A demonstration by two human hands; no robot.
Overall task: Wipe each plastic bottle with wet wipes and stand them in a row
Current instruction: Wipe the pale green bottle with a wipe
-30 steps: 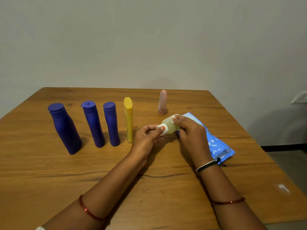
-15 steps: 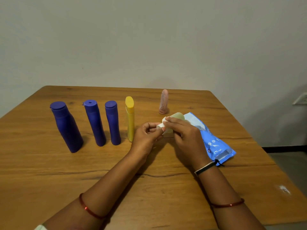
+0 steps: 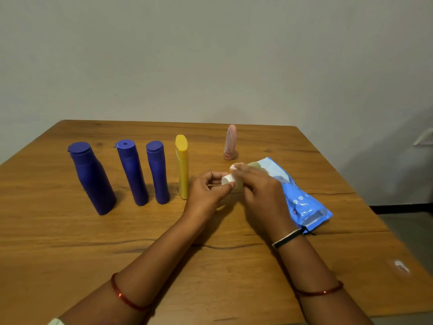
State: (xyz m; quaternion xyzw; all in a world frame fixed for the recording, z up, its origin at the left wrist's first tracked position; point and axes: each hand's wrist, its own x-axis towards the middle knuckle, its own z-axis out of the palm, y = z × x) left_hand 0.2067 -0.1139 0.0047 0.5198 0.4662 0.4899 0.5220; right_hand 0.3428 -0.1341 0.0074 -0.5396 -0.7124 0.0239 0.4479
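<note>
Centrally, both hands gripping small pale cylindrical bottle (image 3: 254, 165), left hand (image 3: 206, 195) pinching cap, right hand (image 3: 262, 195) wrapping body

this looks like a plain room in a home or a small office, though which of the two cannot be told. a wooden table (image 3: 70, 242) with visible grain and a long crack stands against a bare, off-white painted wall (image 3: 210, 55). at the right edge a white wall socket (image 3: 425, 137) sits low on the wall, a dark skirting strip (image 3: 403, 207) runs along its foot, and a grey floor (image 3: 417, 233) shows beyond the table.
</note>
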